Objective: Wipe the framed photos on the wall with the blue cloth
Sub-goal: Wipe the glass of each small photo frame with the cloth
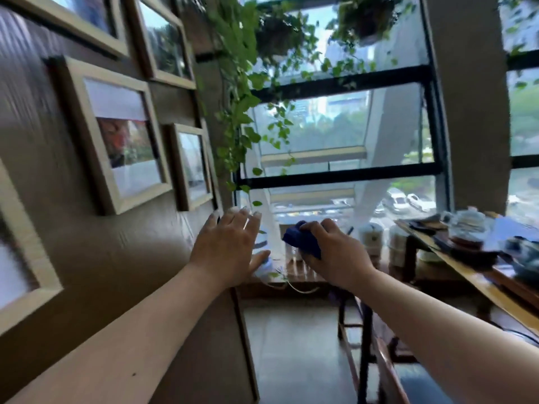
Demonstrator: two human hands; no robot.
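Blue cloth (pixel 302 239) bunched in right hand (pixel 332 252), fingers curled tight around it, held in mid-air right of the wall (pixel 87 252). Left hand (pixel 226 246) empty, fingers spread. Framed photos (pixel 116 135) hang upper left, untouched by either hand. Trailing plant (pixel 242 97) beyond.

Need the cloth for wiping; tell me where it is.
The blue cloth is bunched in the right hand, low at centre of the head view, right of the open left hand.
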